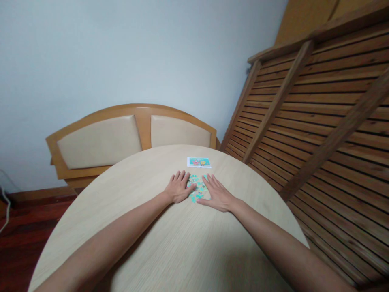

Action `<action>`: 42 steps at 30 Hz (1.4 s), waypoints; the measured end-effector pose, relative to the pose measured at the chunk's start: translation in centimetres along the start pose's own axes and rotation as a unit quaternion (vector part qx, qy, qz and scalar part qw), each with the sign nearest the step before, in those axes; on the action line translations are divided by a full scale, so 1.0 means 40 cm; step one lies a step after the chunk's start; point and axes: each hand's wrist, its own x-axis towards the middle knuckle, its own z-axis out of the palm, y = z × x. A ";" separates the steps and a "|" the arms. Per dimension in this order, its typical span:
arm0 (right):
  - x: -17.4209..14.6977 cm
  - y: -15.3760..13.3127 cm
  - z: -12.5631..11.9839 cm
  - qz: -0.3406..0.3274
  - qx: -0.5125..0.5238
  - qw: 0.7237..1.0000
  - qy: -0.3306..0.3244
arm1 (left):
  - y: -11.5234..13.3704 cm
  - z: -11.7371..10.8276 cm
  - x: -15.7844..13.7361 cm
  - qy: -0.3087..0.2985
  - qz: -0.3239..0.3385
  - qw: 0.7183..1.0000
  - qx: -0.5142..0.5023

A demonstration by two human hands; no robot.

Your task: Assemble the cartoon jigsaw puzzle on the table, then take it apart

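A small heap of loose jigsaw puzzle pieces [197,187], mostly turquoise, lies on the round pale wooden table [146,251]. My left hand [179,188] rests flat at the left side of the heap, fingers spread, its thumb reaching over some pieces. On the right side, my right hand [217,194] lies with its fingers spread, fingertips and thumb at the heap's edge. Neither hand grips anything. Just beyond the pieces is a flat picture card [199,162] showing a pink and a yellow cartoon figure on turquoise. Parts of the heap are hidden under the hands.
Behind the table stands a wooden headboard [146,127] with cream padded panels, against a pale wall [136,52]. A large slatted wooden frame [304,113] leans along the right side. Dark red flooring [27,231] and a white cable [6,211] show at the left.
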 end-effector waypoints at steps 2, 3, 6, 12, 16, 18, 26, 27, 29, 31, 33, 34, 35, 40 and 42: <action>0.045 -0.004 0.001 -0.004 0.004 1.000 0.000 | -0.012 0.010 0.018 0.015 -0.004 1.000 -0.006; 0.066 -0.006 0.001 -0.013 0.008 1.000 -0.001 | -0.020 0.013 0.026 0.021 -0.007 1.000 -0.010; 0.115 -0.012 0.002 -0.054 0.020 0.998 -0.006 | -0.039 0.019 0.040 0.036 -0.018 0.999 -0.023; 0.127 -0.030 0.016 -0.125 0.041 0.991 0.014 | -0.046 0.029 0.067 0.051 -0.018 0.998 -0.039; 0.094 -0.055 0.030 -0.128 0.039 0.990 0.035 | -0.028 0.024 0.095 0.067 -0.017 0.996 -0.060; 0.089 -0.067 0.036 -0.101 0.035 0.994 0.036 | -0.024 0.014 0.105 0.073 -0.013 0.994 -0.077; 0.166 -0.084 0.049 -0.039 0.039 0.997 0.050 | -0.084 -0.020 0.023 0.049 -0.002 0.995 -0.086; 0.175 -0.083 0.051 -0.038 0.042 0.997 0.057 | -0.091 -0.020 0.000 0.039 0.008 0.996 -0.076; 0.185 -0.079 0.052 -0.046 0.054 0.994 0.083 | -0.100 -0.019 -0.041 0.022 0.028 0.998 -0.054; 0.186 -0.070 0.049 -0.076 0.082 0.986 0.126 | -0.100 -0.016 -0.066 0.008 0.049 0.998 -0.034; 0.179 -0.056 0.043 -0.106 0.121 0.971 0.179 | -0.095 -0.013 -0.070 0.000 0.056 0.998 -0.018; 0.173 -0.047 0.039 -0.113 0.136 0.963 0.202 | -0.091 -0.011 -0.064 -0.001 0.056 0.998 -0.012; 0.166 -0.038 0.036 -0.116 0.145 0.958 0.217 | -0.086 -0.010 -0.057 0.000 0.052 0.999 -0.008; 0.124 -0.007 0.042 -0.127 0.114 0.962 0.214 | -0.059 -0.012 -0.027 0.032 0.050 0.998 0.005; 0.112 -0.008 0.047 -0.132 0.102 0.963 0.209 | -0.052 -0.018 -0.032 0.046 0.090 0.995 0.010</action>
